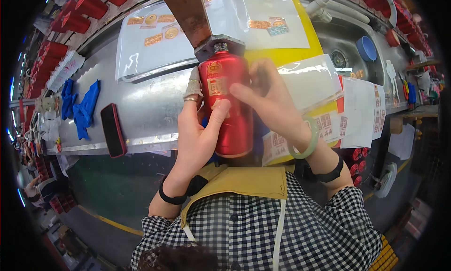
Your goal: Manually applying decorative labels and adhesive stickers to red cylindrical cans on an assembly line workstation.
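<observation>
bottle first: a red bottle, glossy and metallic, lies between the two hands, directly in front of the person's apron, its neck up by the metal plate at the end of a brown bar. gold labels mark its front; its walls are opaque, so what it holds is hidden.

the left hand is clamped on the bottle's left side, thumb laid across the front, one finger wrapped in a pale covering. the right hand comes from the other side, thumb on the front; its fingers are blurred, and whether they grip the bottle is unclear. between the two thumbs a narrow gap shows.

to the right, a steel sink contains a drain strainer and a blue bowl near its far side. a small red bowl sits beyond the sink's edge. at upper left stand red containers, their insides out of sight. clear sheets bear gold and orange stickers.
</observation>
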{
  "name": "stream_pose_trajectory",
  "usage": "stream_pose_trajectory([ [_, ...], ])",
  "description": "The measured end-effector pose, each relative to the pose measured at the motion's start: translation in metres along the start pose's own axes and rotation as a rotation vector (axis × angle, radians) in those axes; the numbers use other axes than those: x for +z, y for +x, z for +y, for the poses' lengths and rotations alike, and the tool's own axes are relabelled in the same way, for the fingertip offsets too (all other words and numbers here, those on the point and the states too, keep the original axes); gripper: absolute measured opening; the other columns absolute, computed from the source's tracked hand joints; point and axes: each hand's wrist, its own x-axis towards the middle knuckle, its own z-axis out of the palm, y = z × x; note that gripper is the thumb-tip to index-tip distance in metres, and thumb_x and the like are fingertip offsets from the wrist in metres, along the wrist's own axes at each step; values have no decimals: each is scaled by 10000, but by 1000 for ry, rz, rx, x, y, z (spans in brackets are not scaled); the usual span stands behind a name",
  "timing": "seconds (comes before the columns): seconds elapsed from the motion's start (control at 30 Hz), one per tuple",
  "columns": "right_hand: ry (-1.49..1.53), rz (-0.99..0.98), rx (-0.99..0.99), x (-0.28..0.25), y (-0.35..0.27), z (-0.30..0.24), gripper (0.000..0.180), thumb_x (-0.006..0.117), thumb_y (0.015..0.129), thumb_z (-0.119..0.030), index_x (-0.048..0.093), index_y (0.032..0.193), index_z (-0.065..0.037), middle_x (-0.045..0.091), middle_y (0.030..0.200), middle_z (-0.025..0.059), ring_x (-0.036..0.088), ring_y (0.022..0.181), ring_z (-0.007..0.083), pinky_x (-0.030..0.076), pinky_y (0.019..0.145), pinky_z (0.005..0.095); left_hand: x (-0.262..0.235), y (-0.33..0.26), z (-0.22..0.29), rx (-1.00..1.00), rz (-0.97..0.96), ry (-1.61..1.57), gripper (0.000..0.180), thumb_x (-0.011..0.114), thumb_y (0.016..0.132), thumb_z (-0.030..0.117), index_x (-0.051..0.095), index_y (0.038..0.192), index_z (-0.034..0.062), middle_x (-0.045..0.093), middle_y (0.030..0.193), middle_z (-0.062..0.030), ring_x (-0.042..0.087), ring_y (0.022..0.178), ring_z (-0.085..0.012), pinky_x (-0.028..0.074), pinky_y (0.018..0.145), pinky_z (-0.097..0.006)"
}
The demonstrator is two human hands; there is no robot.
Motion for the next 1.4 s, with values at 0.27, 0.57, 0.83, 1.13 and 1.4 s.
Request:
stream_pose_trajectory([
  [0.27, -95, -21, 13, -1, -3, -8, 325, 761, 942, -156, 487, 1085, -57, 453, 896, -29, 406, 775, 64, 408, 699, 226, -7, 3, 4, -79, -82, -21, 555, 602, 1044, 98, 370, 1530, -37, 560, 1398, -153, 570, 1270, -201, 492, 1046, -342],
  [0.57, 128, -79, 108, -10, -5, -13, 175, 579, 1075, -217, 534, 1118, -54, 522, 912, -29, 473, 811, 50, 427, 725, 226, -1, 21, 6, -28, 14, 6, 685, 734, 948, 120, 373, 1505, -48, 603, 1288, -152, 655, 1124, -189, 566, 916, -331],
  [0.83, 111, -101, 63, -11, -8, -10, 196, 557, 1088, -242, 537, 1137, -54, 530, 913, -32, 474, 813, 45, 426, 715, 225, 2, 26, 6, -5, 44, 167, 681, 781, 900, 141, 440, 1449, -72, 651, 1208, -143, 685, 1035, -178, 575, 865, -325],
  [1.13, 148, -87, 111, -16, -3, -17, 243, 558, 1087, -289, 571, 1136, -52, 529, 866, -39, 476, 759, 52, 426, 689, 219, 0, 32, -2, -2, 59, 64, 566, 664, 1023, 245, 454, 1452, -60, 647, 1259, -144, 664, 1075, -172, 553, 916, -327],
  [1.4, 7, 7, 87, -38, -12, -11, 246, 592, 1068, -273, 595, 1157, -43, 548, 893, -33, 471, 743, 41, 433, 648, 219, -31, 14, 10, 225, 176, -101, 633, 335, 1113, 453, 361, 1559, 4, 526, 1483, -209, 519, 1359, -303, 387, 1149, -444],
])
